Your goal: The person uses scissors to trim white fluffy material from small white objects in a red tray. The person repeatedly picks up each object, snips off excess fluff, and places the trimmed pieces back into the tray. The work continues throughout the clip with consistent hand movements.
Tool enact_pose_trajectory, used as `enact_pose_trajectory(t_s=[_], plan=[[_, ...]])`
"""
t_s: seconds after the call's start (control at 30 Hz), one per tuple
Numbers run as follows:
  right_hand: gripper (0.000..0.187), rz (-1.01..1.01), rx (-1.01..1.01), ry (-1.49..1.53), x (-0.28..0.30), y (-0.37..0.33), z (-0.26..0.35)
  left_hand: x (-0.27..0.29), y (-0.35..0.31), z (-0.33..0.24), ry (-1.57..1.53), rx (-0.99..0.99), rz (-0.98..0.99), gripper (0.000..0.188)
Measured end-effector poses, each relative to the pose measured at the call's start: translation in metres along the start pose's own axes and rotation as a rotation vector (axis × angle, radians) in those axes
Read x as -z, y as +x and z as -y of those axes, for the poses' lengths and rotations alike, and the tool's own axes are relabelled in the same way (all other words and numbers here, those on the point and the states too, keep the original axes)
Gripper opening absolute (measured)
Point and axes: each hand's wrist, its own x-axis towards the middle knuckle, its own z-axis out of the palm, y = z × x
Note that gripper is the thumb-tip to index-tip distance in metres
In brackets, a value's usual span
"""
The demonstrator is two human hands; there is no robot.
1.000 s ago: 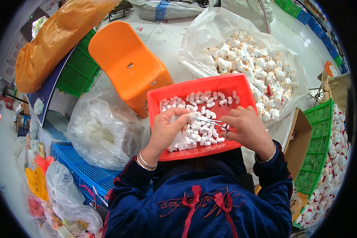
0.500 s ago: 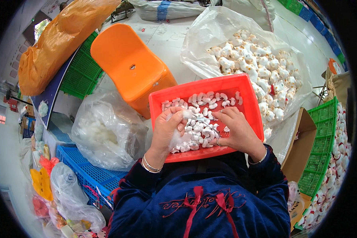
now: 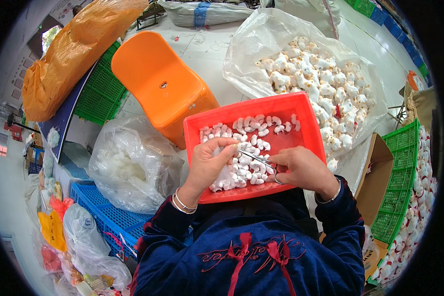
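My right hand (image 3: pixel 303 167) is closed on the ring handles of scissor-like metal forceps (image 3: pixel 255 156). Their slim jaws lie together and point left, reaching the fingertips of my left hand (image 3: pixel 211 160). That hand is pinched at the forceps tip on a small white piece, mostly hidden by the fingers. White fluffy stuffing (image 3: pixel 225 176) shows below the left palm. Both hands are over a red plastic tub (image 3: pixel 313 129) at my lap. Many small curved white plush pieces (image 3: pixel 251 122) lie inside it.
Beyond the tub stands an orange chair (image 3: pixel 158 74). A clear bag of stuffing (image 3: pixel 126 165) sits left, by a blue crate (image 3: pixel 111 214). At right are a bag of white plush toys (image 3: pixel 325 84), a cardboard box (image 3: pixel 373 180) and a green crate (image 3: pixel 397 177).
The forceps' jaws have come together, and my right hand has moved slightly lower and right. My left fingers have turned toward the tip, and the stuffing tuft above them is now out of sight.
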Motion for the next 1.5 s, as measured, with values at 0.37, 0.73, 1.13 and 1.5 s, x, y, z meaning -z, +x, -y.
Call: enact_pose_trajectory(t_s=[0.37, 0.73, 1.13, 1.5], plan=[[0.029, 0.017, -0.249, 1.102, -0.074, 0.004, 0.046, -0.018, 0.003, 0.008, 0.553, -0.694, -0.412, 0.018], [0.031, -0.197, -0.203, 0.624, -0.089, 0.01, 0.044, -0.025, -0.003, 0.024, 0.361, -0.502, -0.378, 0.019], [0.044, -0.248, -0.152, -0.19, -0.058, 0.0, 0.022, -0.003, 0.005, -0.008, 0.09, -0.144, -0.275, 0.018], [0.052, -0.313, -0.134, -0.184, -0.038, 0.008, 0.031, -0.006, 0.006, -0.005, 0.161, -0.236, -0.299, 0.018]])
